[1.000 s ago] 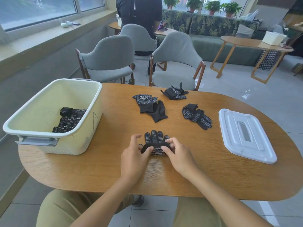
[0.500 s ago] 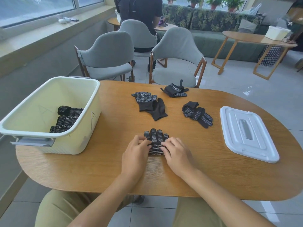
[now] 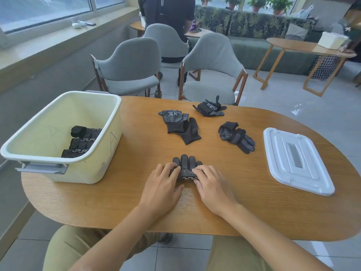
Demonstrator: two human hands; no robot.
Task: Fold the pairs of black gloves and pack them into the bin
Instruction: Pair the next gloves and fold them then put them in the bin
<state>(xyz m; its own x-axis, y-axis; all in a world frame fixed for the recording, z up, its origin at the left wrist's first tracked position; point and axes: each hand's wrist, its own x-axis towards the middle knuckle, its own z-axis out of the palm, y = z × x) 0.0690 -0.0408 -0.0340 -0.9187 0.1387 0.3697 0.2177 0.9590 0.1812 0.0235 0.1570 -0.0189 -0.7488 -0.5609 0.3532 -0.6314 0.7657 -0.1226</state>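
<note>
Two hands press down on a pair of black dotted gloves (image 3: pixel 186 169) at the near middle of the oval wooden worktop (image 3: pixel 254 208): the left hand (image 3: pixel 163 187) lies flat with straight fingers on the pair's left edge, the right hand (image 3: pixel 213 185) likewise on its right edge, neither curled round the fabric, and the glove fingers fan out toward 12 o'clock. Three more loose pairs lie farther out on the worktop: one flat pair (image 3: pixel 180 125) at 12 o'clock, a bunched pair (image 3: pixel 210 108) beyond it at 1 o'clock near the far edge, and a crumpled pair (image 3: pixel 236 136) at 2 o'clock. At 10 o'clock stands the cream bin (image 3: pixel 93 169), touching nothing else, with folded black gloves (image 3: pixel 82 141) stacked inside it. The white lid (image 3: pixel 297 159) lies flat at 3 o'clock, well apart from the gloves. Grey chairs (image 3: pixel 213 63) stand beyond the worktop's far edge.
</note>
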